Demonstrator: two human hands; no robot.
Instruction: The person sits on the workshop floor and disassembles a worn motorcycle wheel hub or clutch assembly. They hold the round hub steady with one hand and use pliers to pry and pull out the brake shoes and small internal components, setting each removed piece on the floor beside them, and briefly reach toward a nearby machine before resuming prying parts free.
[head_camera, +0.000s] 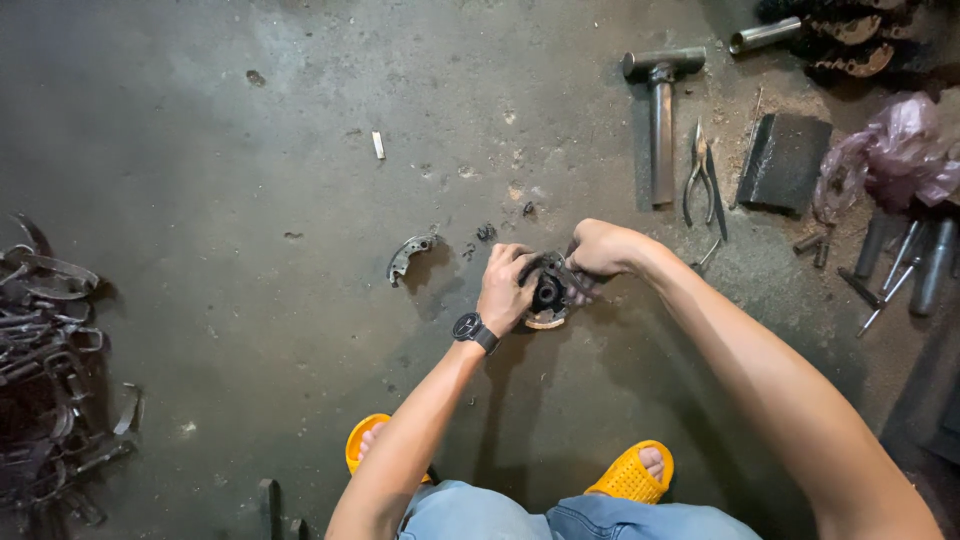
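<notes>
A dark round metal assembly (548, 296) with a black hub and curved shoes sits low over the concrete floor, between both hands. My left hand (505, 287), with a black wristwatch on its wrist, grips its left side. Closed on the top right edge of the same part is my right hand (600, 250). One loose curved metal shoe (408, 255) lies on the floor a short way to the left of my left hand.
A steel hammer (661, 110), pliers (703, 175) and a dark block (783, 160) lie beyond my right hand. Sockets and rods (905, 262) and a pink plastic bag (895, 150) are at the right. A pile of curved metal parts (45, 360) fills the left edge.
</notes>
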